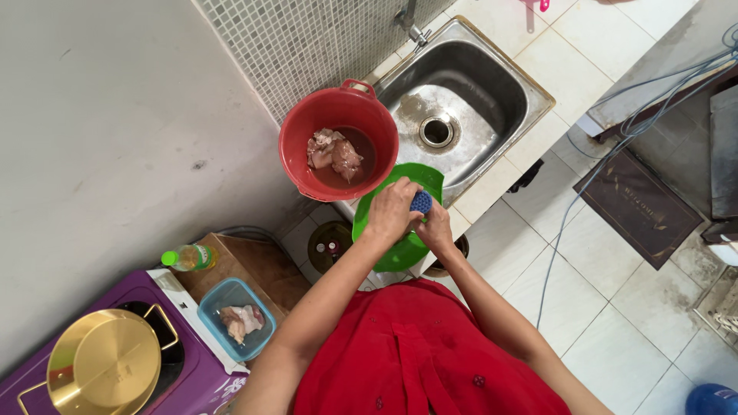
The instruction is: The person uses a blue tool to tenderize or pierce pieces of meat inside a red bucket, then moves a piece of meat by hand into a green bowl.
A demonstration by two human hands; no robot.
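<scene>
Both my hands meet over a green plastic board (400, 247) that lies on the counter edge beside the steel sink (492, 73). My left hand (390, 209) curls over the top of a small blue round object (420, 201). From the near side, my right hand (437, 227) grips the same blue object. A red plastic bucket (294, 138) stands just left of my hands, holding pieces of raw meat (334, 153) in reddish water.
A blue tub (211, 303) with more raw meat sits on a cardboard box by a green-capped bottle of yellow liquid (188, 257). A gold lidded pot (104, 367) rests on a purple stove. Cables cross the tiled floor at right near a dark doormat (642, 206).
</scene>
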